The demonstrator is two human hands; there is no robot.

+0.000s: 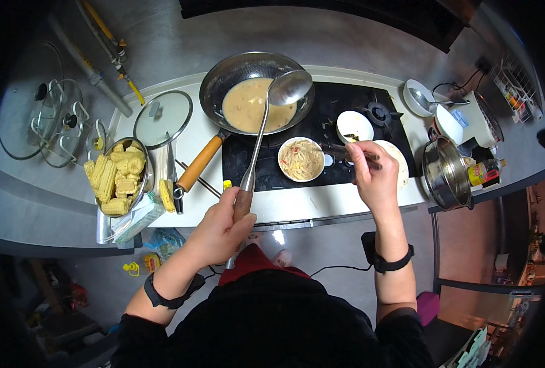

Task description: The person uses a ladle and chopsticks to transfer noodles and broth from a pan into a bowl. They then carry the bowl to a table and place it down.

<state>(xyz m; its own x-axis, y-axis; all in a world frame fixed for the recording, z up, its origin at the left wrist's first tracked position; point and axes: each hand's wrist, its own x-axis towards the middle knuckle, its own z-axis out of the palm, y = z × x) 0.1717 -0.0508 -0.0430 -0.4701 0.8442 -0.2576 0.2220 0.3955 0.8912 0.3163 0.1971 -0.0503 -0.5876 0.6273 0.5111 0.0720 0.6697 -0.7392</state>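
Observation:
My left hand [224, 225] is closed around the brown handle of a long metal ladle [291, 88]. Its bowl hangs over the right side of a wok [212, 99] that holds a cloudy, light brown soup [247, 108]. In my right hand [376, 177] are dark chopsticks [339, 149], blurred, their tips at the right rim of a small white bowl [281, 172]. Pale noodle-like strands [302, 158] with red bits fill that bowl, which stands on the black gas hob [263, 177]. The wok's orange wooden handle [202, 161] points towards me.
Corn pieces [127, 165] fill a metal basin at the left, near a glass lid [164, 115]. A white bowl with food scraps [355, 124] stands by the right burner [379, 114]. Further right are a steel pot [445, 175], an oil bottle [486, 171] and a white bowl holding a skimmer [420, 99].

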